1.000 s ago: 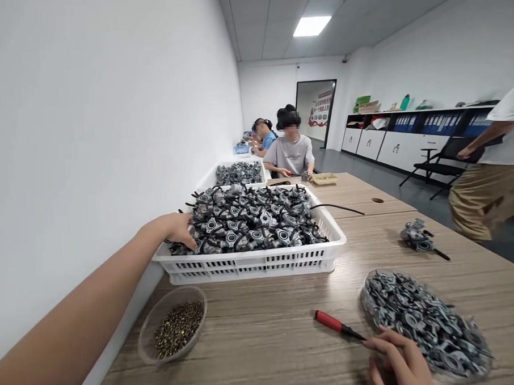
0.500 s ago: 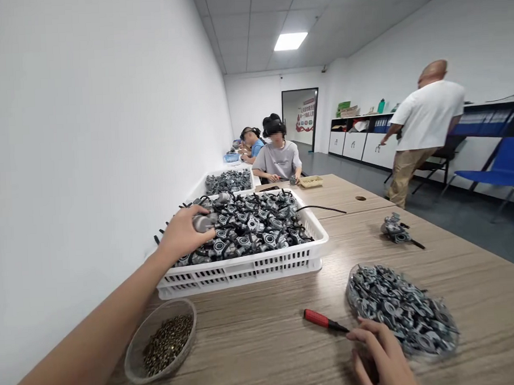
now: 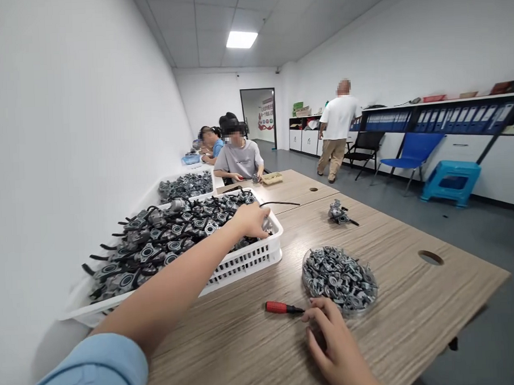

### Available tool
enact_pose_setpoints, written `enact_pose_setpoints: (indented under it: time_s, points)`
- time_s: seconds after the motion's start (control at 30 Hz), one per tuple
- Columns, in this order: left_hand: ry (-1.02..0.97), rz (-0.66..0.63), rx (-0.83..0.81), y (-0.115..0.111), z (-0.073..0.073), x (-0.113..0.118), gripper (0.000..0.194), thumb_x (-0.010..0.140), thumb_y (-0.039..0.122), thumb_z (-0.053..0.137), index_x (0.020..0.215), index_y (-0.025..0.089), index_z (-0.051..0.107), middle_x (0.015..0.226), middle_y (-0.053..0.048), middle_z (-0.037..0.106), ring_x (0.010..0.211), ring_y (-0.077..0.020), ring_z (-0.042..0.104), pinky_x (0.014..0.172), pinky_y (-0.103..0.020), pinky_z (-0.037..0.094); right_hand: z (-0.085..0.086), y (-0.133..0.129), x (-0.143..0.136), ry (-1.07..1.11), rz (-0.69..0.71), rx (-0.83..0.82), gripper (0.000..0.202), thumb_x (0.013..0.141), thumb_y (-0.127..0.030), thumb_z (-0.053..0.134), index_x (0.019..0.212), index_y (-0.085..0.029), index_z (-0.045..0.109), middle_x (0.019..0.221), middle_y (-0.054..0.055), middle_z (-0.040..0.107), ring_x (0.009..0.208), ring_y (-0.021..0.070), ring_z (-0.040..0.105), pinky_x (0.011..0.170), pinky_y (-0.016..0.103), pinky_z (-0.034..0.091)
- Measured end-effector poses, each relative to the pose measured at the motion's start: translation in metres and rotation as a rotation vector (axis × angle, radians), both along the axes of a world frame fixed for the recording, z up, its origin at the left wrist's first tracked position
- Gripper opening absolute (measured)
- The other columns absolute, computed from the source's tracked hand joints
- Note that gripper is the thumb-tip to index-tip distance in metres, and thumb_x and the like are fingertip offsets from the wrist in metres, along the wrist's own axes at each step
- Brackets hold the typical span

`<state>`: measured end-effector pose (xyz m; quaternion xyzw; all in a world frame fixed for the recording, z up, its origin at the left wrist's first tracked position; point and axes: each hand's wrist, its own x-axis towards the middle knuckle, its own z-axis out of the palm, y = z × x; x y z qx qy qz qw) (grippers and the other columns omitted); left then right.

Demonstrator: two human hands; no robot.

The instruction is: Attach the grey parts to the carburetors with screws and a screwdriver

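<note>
In the right end of the white basket [image 3: 238, 260], my left hand [image 3: 252, 220] is closed round a carburetor [image 3: 267, 225], which the fingers mostly hide. Many silver carburetors with black hoses [image 3: 173, 233] fill the basket under and beside my left arm. My right hand [image 3: 331, 342] rests on the table with loosely bent fingers, thumb apart from the forefinger. Its fingertips are by the dark end of a red-handled screwdriver [image 3: 277, 308], and I see nothing between them. Right behind that hand stands a clear round tub of small metal parts [image 3: 339, 277].
A single carburetor [image 3: 339, 213] lies on the wooden table [image 3: 392, 277], beyond the tub. A second white basket of metal parts [image 3: 186, 185] stands farther back. One person [image 3: 242, 159] works across the table; another [image 3: 339, 121] walks near the cabinets. A blue stool [image 3: 451, 178] stands right.
My left hand has moved right across the basket to its right end. The view has turned right, and the tub of brass screws has left it. The walking person is farther away.
</note>
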<state>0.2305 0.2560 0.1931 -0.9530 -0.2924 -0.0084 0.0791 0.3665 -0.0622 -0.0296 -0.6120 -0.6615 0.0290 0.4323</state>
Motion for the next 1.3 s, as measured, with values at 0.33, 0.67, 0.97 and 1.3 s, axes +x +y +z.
enact_pose_setpoints:
  time_s: [0.33,0.67,0.97,1.3]
  points:
    - [0.058,-0.058,0.191,0.021,-0.032,-0.002,0.055,0.113,0.054,0.037,0.136,0.023,0.075,0.139,-0.021,0.068,0.126,-0.0359,0.067,0.111,-0.05,0.044,0.004,0.001,0.0,-0.013,0.066,-0.06,0.03,0.092,-0.019,0.072,0.12,-0.028,0.065,0.137,0.014,0.059,0.128,0.033,0.068,0.106,0.052,0.065]
    - [0.303,0.064,0.114,0.04,-0.022,0.021,0.084,0.069,0.077,0.087,0.138,0.031,0.079,0.13,-0.019,0.079,0.122,-0.0443,0.07,0.105,-0.052,0.05,0.008,-0.003,-0.001,-0.003,0.056,-0.142,0.022,0.097,-0.021,0.068,0.119,-0.026,0.066,0.138,0.013,0.057,0.132,0.0314,0.065,0.11,0.048,0.062]
    - [0.289,-0.103,0.157,0.048,-0.014,0.006,0.073,0.076,0.071,0.089,0.133,0.026,0.078,0.139,-0.02,0.071,0.11,-0.0404,0.075,0.095,-0.047,0.054,-0.004,0.003,0.002,-0.021,0.118,-0.184,0.029,0.094,-0.018,0.07,0.121,-0.026,0.063,0.137,0.013,0.054,0.13,0.0307,0.063,0.111,0.049,0.061]
    - [0.168,-0.203,0.134,0.066,-0.012,0.0,0.07,0.088,0.073,0.081,0.138,0.025,0.071,0.134,-0.018,0.07,0.114,-0.0385,0.073,0.1,-0.044,0.05,-0.034,0.009,0.002,-0.03,0.111,-0.124,0.039,0.086,-0.017,0.074,0.122,-0.027,0.064,0.137,0.012,0.057,0.128,0.0298,0.063,0.111,0.044,0.06]
